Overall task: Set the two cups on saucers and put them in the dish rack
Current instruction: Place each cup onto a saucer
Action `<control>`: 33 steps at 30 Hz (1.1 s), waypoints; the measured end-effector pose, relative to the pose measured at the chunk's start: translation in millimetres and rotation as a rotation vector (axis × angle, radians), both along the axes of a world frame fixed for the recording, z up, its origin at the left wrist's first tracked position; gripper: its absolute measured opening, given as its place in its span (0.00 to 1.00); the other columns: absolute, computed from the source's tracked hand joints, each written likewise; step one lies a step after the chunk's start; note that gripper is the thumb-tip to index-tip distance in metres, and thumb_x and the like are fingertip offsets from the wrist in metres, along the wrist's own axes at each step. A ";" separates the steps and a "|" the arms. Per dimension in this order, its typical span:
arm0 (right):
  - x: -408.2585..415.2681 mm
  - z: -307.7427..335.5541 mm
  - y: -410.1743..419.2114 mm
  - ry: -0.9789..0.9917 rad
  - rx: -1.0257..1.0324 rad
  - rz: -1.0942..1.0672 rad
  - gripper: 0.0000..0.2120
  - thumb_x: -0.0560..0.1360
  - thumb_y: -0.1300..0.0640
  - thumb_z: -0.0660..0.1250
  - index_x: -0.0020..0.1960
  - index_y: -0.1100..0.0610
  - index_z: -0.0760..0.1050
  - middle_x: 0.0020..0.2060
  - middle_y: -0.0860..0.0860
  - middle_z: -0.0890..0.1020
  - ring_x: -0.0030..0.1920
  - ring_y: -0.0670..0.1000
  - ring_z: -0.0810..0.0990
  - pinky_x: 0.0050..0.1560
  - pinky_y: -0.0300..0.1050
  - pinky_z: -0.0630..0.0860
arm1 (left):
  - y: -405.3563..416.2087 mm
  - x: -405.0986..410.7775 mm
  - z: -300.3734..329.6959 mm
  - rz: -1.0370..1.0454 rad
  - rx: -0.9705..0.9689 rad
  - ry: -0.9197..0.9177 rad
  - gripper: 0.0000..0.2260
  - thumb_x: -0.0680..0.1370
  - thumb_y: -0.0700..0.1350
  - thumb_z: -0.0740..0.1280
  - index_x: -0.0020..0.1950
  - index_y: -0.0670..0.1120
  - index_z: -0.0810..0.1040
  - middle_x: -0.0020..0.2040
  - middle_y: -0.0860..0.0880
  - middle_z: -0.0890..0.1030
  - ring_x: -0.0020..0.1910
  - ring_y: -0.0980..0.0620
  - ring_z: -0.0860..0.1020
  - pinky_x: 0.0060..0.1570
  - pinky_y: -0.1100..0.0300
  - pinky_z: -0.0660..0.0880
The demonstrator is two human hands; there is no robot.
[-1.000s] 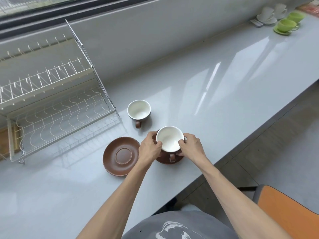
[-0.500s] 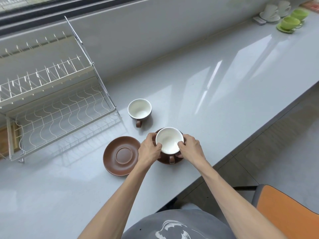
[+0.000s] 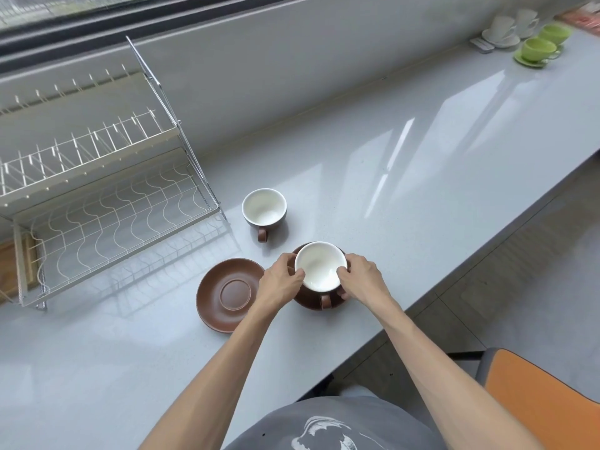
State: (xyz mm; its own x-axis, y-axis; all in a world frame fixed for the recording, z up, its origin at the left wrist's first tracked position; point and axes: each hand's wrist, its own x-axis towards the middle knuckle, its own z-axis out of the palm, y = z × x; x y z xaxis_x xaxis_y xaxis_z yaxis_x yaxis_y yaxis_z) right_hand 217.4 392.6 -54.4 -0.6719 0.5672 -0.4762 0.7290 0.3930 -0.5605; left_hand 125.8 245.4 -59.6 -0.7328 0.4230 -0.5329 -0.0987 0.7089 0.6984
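A brown cup with a white inside [image 3: 319, 269] stands on a brown saucer [image 3: 310, 302] near the counter's front edge, its handle pointing toward me. My left hand [image 3: 279, 284] grips this cup-and-saucer set from the left and my right hand [image 3: 362, 277] from the right, fingers on the cup's rim and the saucer's edge. A second brown cup [image 3: 264, 209] stands alone on the counter farther back. An empty brown saucer [image 3: 229, 293] lies just left of my left hand. The white wire dish rack [image 3: 107, 203] stands at the left, with nothing on its tiers.
The grey counter [image 3: 406, 177] runs along a wall under a window. Green cups on saucers [image 3: 537, 48] and white cups [image 3: 501, 27] sit at the far right end. An orange chair [image 3: 539, 394] stands at my lower right. A wooden board [image 3: 13, 271] lies under the rack.
Both hands stay on the cup and saucer. My fingers have shifted slightly lower around the saucer's edge; the set looks about where it was.
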 end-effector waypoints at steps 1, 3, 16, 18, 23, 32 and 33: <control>-1.5 1.1 1.2 -0.015 0.023 0.003 0.16 0.77 0.60 0.57 0.59 0.63 0.77 0.47 0.61 0.85 0.48 0.64 0.85 0.54 0.57 0.81 | -1.3 -3.2 1.3 -0.033 -0.020 -0.005 0.20 0.77 0.48 0.62 0.70 0.51 0.72 0.58 0.47 0.83 0.58 0.43 0.82 0.62 0.45 0.77; -5.0 5.1 5.0 -0.032 0.075 -0.007 0.16 0.77 0.58 0.59 0.60 0.61 0.79 0.51 0.58 0.85 0.53 0.64 0.82 0.54 0.55 0.80 | -2.4 -10.2 4.4 -0.097 -0.059 -0.005 0.19 0.79 0.50 0.62 0.70 0.51 0.72 0.60 0.48 0.83 0.61 0.43 0.81 0.63 0.48 0.77; -74.5 26.4 8.8 0.081 0.130 0.054 0.21 0.80 0.53 0.59 0.72 0.53 0.74 0.67 0.53 0.80 0.67 0.58 0.78 0.66 0.52 0.73 | -32.7 -101.9 29.2 -0.053 -0.080 0.048 0.14 0.79 0.56 0.65 0.62 0.52 0.78 0.54 0.47 0.82 0.48 0.43 0.83 0.53 0.52 0.79; -87.6 25.6 7.3 0.094 0.119 0.066 0.21 0.80 0.53 0.60 0.72 0.53 0.74 0.67 0.52 0.80 0.68 0.58 0.78 0.66 0.52 0.73 | -39.0 -114.0 29.5 -0.001 -0.088 0.057 0.12 0.79 0.56 0.65 0.60 0.53 0.77 0.54 0.47 0.82 0.53 0.42 0.83 0.54 0.49 0.80; -120.3 17.5 4.6 0.136 0.064 0.059 0.20 0.81 0.52 0.60 0.71 0.55 0.75 0.65 0.52 0.82 0.68 0.57 0.77 0.66 0.50 0.72 | -40.3 -134.4 17.1 0.204 0.018 0.053 0.19 0.80 0.50 0.63 0.71 0.49 0.72 0.56 0.48 0.80 0.57 0.41 0.82 0.56 0.46 0.80; -167.6 -2.8 -8.1 0.133 -0.041 0.060 0.24 0.83 0.51 0.58 0.75 0.59 0.68 0.63 0.55 0.82 0.64 0.61 0.79 0.66 0.52 0.73 | -14.4 -151.6 -14.2 0.455 0.199 -0.065 0.20 0.82 0.48 0.62 0.74 0.47 0.70 0.52 0.49 0.77 0.47 0.46 0.81 0.46 0.52 0.81; -171.3 -4.3 -9.6 0.137 -0.053 0.059 0.23 0.82 0.52 0.58 0.75 0.59 0.68 0.62 0.56 0.82 0.62 0.62 0.80 0.66 0.54 0.74 | -11.8 -153.0 -16.4 0.451 0.211 -0.077 0.20 0.82 0.47 0.62 0.74 0.47 0.70 0.51 0.49 0.78 0.46 0.46 0.81 0.46 0.52 0.82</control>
State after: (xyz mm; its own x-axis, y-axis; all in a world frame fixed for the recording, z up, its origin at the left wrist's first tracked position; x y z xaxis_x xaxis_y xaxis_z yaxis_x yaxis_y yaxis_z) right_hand 46.1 383.0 -58.7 -0.7638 0.5016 -0.4062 0.6212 0.4000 -0.6739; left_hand -27.1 233.6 -76.0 -0.8293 0.1778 -0.5298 -0.4194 0.4284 0.8003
